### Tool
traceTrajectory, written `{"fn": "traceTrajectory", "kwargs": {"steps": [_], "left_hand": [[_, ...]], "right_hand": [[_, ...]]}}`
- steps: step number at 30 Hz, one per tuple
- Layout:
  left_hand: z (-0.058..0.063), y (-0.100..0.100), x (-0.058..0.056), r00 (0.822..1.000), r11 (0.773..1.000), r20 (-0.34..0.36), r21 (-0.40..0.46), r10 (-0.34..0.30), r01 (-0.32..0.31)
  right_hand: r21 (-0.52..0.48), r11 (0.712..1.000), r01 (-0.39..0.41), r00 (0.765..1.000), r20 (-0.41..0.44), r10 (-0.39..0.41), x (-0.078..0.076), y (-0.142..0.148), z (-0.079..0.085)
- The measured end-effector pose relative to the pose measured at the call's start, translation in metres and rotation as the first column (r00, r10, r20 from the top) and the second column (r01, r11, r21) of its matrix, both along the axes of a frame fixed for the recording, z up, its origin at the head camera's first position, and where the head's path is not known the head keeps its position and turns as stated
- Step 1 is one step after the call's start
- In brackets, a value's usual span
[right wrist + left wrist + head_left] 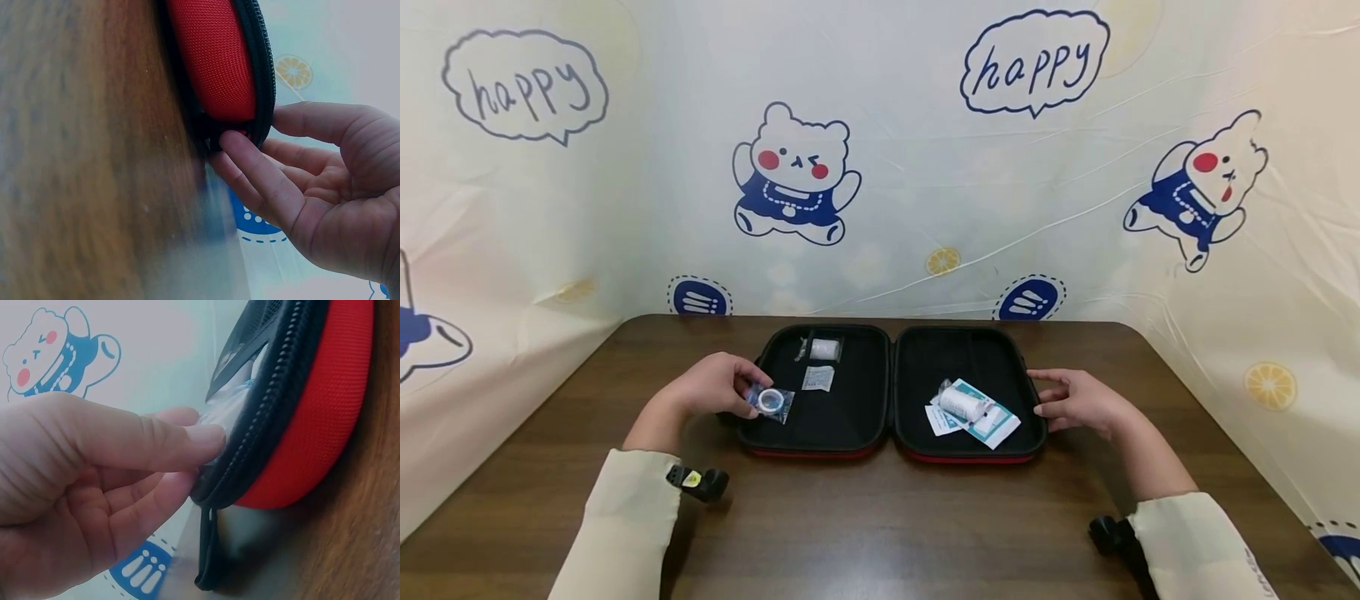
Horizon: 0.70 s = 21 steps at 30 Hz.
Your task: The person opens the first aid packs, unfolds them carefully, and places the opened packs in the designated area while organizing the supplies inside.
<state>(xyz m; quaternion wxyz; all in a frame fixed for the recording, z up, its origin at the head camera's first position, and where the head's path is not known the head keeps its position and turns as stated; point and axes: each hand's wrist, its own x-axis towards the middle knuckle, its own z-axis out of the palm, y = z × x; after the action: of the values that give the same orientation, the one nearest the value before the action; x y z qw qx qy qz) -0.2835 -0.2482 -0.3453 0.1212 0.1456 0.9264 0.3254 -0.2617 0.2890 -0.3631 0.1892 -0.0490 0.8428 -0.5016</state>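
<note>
An open zippered case (850,417), black inside and red outside, lies flat with two halves. At its left half, my left hand (718,387) pinches a small clear packet with a white-and-blue ring-shaped roll (771,402) between thumb and fingers. In the left wrist view the thumb (203,440) is by the zipper rim, and the packet shows only in part. My right hand (1078,400) touches the right half's outer edge. In the right wrist view its fairly straight fingers (269,175) rest against the red side (215,56) and black rim, holding nothing loose.
The left half also holds a wrapped white roll (825,349) and a small white packet (817,378). In the right half, a wrapped white roll (962,406) lies on teal-and-white packets (996,427). A brown wooden table (865,525) meets a printed cloth backdrop (910,167).
</note>
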Motion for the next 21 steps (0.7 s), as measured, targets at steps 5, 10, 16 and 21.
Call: {"fn": "traceTrajectory", "kwargs": {"steps": [5, 10, 16, 21], "left_hand": [[-0.001, 0.007, -0.001, 1.0, 1.0, 0.003, -0.017, -0.003, 0.003], [-0.005, 0.013, -0.002, 1.0, 0.999, 0.0, -0.041, -0.031, 0.031], [-0.009, 0.02, -0.003, 0.998, 0.997, 0.025, -0.048, -0.052, 0.053], [-0.012, 0.025, -0.004, 0.997, 0.998, 0.052, -0.028, -0.056, 0.058]], "right_hand": [[-0.002, 1.0, 0.002, 1.0, -0.002, -0.002, 0.0, 0.0, 0.0], [-0.006, 1.0, 0.002, 1.0, -0.001, -0.002, 0.0, 0.0, 0.0], [-0.001, 1.0, 0.001, 1.0, 0.002, -0.001, 0.0, 0.0, 0.001], [-0.001, 1.0, 0.0, 1.0, 0.003, 0.0, 0.001, -0.001, 0.002]]}}
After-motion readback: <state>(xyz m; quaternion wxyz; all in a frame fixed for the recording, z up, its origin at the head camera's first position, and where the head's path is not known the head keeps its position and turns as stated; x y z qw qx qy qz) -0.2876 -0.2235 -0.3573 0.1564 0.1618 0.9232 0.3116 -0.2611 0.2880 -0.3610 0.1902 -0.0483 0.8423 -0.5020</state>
